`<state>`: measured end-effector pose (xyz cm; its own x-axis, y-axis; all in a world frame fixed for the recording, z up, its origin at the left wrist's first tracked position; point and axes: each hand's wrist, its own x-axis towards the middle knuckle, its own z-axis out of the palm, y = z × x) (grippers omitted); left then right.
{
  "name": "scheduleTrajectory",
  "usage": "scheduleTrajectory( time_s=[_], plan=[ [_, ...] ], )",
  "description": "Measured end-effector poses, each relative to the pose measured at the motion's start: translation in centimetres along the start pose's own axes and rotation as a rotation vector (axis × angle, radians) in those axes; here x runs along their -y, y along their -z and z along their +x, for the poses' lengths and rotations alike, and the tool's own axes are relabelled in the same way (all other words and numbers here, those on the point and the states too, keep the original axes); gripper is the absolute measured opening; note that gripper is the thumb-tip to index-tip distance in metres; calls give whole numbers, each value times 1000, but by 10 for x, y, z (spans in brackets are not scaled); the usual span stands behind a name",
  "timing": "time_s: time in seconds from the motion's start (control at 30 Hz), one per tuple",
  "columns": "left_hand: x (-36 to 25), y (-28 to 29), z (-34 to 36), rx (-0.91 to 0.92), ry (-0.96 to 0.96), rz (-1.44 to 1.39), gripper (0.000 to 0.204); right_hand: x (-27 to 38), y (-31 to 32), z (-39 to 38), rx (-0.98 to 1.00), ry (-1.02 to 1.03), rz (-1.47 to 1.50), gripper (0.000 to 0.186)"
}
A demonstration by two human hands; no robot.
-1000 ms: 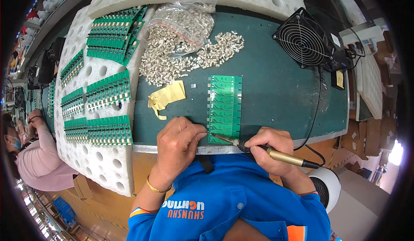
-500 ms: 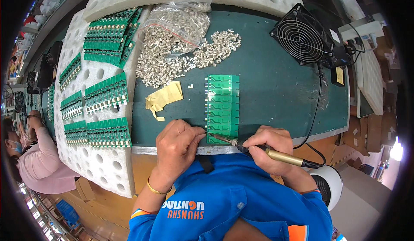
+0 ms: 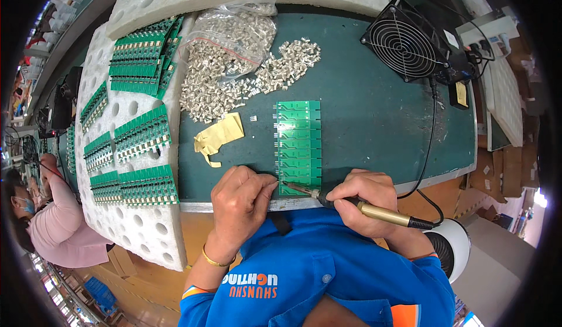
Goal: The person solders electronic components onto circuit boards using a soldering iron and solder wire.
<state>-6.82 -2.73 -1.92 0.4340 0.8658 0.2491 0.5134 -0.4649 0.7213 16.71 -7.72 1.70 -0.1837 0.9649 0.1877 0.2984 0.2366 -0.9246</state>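
Observation:
A green circuit board panel (image 3: 298, 145) lies on the dark green bench mat, with small pins along its left edge. My right hand (image 3: 366, 201) is wrapped round a soldering iron (image 3: 383, 214) with a black and brass-coloured handle. The iron's tip rests at the lower left part of the panel. My left hand (image 3: 243, 198) is pinched shut at the panel's lower left corner, close to the tip; what its fingertips hold is hidden. Beyond it lie a crumpled piece of yellow paper (image 3: 219, 134) and one loose white connector (image 3: 253, 119).
A plastic bag (image 3: 246, 34) and a heap of small white connectors (image 3: 205, 87) lie at the back. White foam (image 3: 158, 227) on the left carries several green boards (image 3: 143, 131). A black fan (image 3: 404, 43) stands back right. A person in pink (image 3: 61, 227) sits far left.
The view has shifted slightly, so the bench things appear a little further left. Both hands and the soldering iron stay nearly in place at the panel's lower left corner.

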Motion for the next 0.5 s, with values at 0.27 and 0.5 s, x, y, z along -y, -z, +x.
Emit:
scheduleTrajectory(
  time_s=[0.27,0.5],
  plan=[
    [-3,1,0,6,8,7,13,0,-3,1,-29,13,7,12],
    [-8,4,-5,-114,74,-8,12,2,5,-4,-54,13,42,11]
  ],
)
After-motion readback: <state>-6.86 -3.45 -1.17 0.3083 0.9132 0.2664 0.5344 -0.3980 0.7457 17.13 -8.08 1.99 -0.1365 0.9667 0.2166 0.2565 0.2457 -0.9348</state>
